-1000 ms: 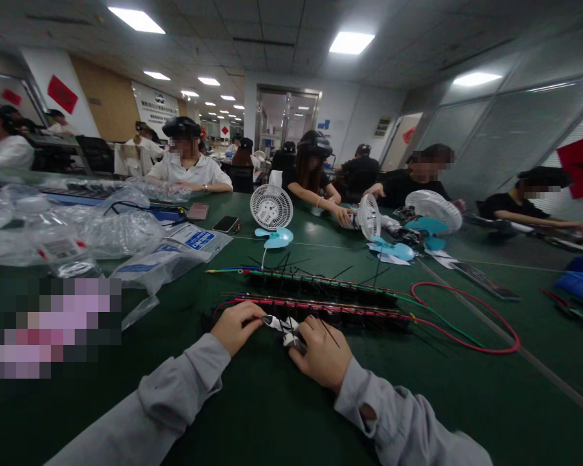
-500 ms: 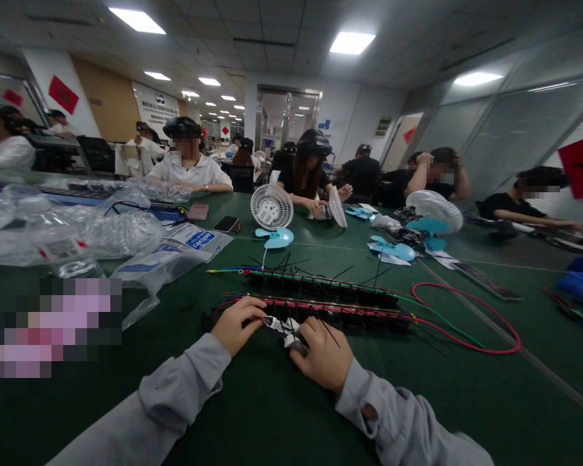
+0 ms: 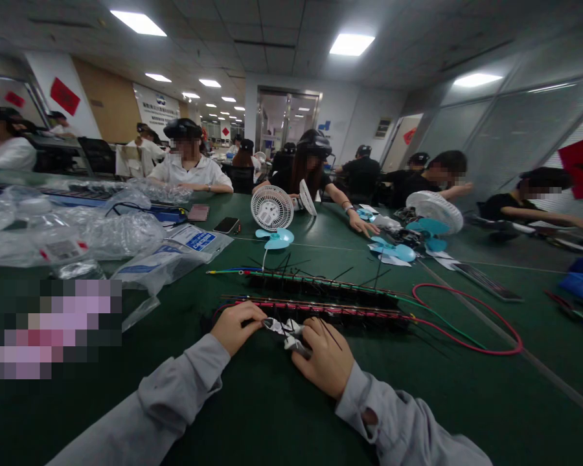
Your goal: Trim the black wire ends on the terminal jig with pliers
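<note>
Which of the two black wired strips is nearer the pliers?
The near strip, lying just beyond the pliers. A red wire runs along it, whereas the far strip, behind it, carries a green wire.

Clothing of the person, as noticed by a bystander. Left sleeve [image 3: 160, 395]: long, plain, light grey, of matte cloth; loose in cut, with soft folds and a thick gathered ridge near the left cuff [image 3: 212, 355], which ends at the wrist. Right sleeve [image 3: 412, 421]: matching grey, creased along its length. Right cuff [image 3: 352, 388]: broad, with a slit [image 3: 369, 415] leaving a small rounded gap. Left hand [image 3: 236, 329] and right hand [image 3: 328, 356]: bare.
</note>
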`<state>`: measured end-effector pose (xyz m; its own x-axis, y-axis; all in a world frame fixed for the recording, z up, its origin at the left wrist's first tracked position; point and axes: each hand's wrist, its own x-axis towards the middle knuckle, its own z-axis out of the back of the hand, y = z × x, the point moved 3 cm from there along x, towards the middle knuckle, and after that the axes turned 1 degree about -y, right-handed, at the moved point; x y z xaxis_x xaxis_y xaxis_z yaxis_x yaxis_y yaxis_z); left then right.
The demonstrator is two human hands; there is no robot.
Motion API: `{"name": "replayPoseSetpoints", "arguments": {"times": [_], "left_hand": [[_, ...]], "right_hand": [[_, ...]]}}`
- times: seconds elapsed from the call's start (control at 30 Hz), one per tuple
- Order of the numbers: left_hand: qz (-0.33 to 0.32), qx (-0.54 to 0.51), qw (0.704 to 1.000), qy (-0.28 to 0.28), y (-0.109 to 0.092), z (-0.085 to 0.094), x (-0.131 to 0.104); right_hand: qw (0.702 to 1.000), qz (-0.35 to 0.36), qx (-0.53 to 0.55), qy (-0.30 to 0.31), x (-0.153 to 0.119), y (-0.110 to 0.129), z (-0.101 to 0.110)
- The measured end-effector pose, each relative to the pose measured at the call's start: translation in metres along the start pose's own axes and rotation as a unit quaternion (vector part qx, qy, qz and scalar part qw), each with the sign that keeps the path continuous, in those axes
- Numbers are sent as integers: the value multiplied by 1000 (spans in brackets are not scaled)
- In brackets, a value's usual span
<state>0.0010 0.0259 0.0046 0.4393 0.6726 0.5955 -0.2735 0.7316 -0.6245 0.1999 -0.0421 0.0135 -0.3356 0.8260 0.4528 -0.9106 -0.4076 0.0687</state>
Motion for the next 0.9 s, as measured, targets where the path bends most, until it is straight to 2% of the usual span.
{"name": "replayPoseSetpoints", "arguments": {"times": [0.6,0.9], "left_hand": [[-1,26,1000,2,0,-1,-2],[-4,32,999,3,1,-1,-2]], "right_hand": [[999,-3,-19,48,5,1,-1],[999,12,-7,33,1,2,2]]}}
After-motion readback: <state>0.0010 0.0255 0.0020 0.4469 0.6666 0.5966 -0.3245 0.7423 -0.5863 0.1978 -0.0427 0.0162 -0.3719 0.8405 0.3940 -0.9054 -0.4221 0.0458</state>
